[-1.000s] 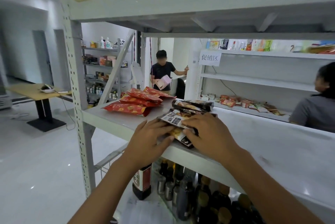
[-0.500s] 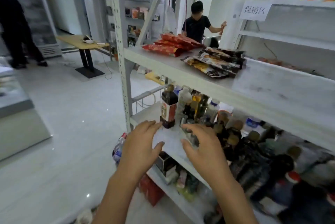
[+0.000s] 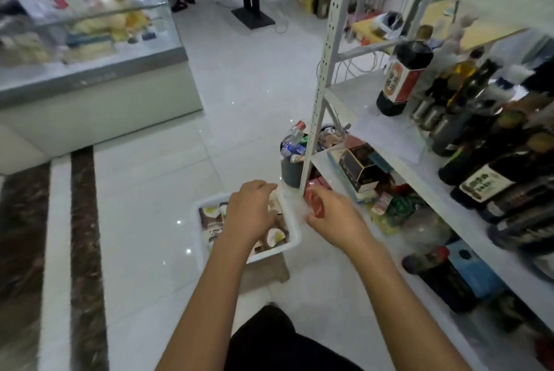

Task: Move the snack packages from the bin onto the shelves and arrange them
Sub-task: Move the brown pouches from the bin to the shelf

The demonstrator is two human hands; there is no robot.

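Left grip (image 3: 250,211) lowered into bin (image 3: 292,217), above packages (image 3: 211,214)

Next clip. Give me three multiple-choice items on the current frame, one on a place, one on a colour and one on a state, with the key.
1. Where does the white plastic bin stand?
A on the glass counter
B on the tiled floor beside the white metal shelving
C on a shelf board

2. What colour is most of the label on the big dark bottle?
A blue
B green
C red

3. The bin is:
A holding snack packages
B empty
C overturned

Key: B, the bin sits on the tiles under the left hand. C, the label is red with a white patch. A, packages show inside around that hand.
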